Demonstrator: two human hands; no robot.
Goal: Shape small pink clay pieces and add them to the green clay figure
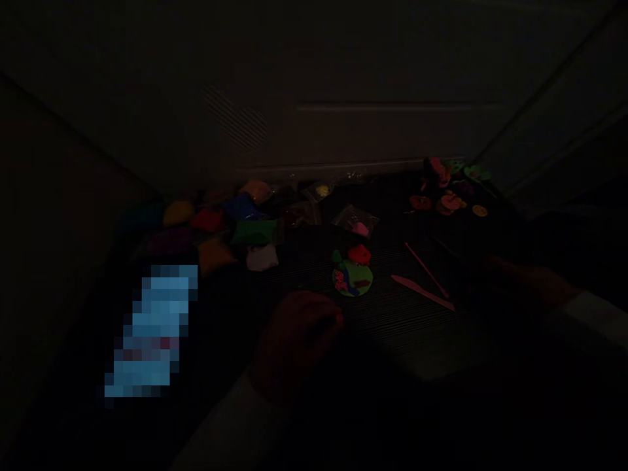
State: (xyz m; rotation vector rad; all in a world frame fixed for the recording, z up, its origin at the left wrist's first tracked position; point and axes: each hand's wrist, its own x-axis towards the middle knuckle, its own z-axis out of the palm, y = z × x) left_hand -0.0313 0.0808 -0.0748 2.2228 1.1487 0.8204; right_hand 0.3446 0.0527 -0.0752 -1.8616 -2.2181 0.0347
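Observation:
The scene is very dark. My left hand (297, 340) is in the lower middle, its fingers curled in toward the thumb; anything between them is too dark to make out. Just beyond it lies a round green clay piece (364, 269) with blue, brown and pink bits on it. A red clay lump (360, 254) sits at its far edge, beside a small dark green lump (336, 256). My right hand (537, 282) is off to the right, its fingers lost in shadow. Between the hands lie a pink clay knife (422, 292) and a thin pink stick tool (426, 269).
Bags of coloured clay, among them a green bag (255, 231) and a white bag (261, 258), cluster at the back left. A bag with pink clay (360, 227) lies mid-table. Small clay figures (449, 203) stand back right. A lit, blurred-out screen (152, 330) is left, a wall (373, 137) behind.

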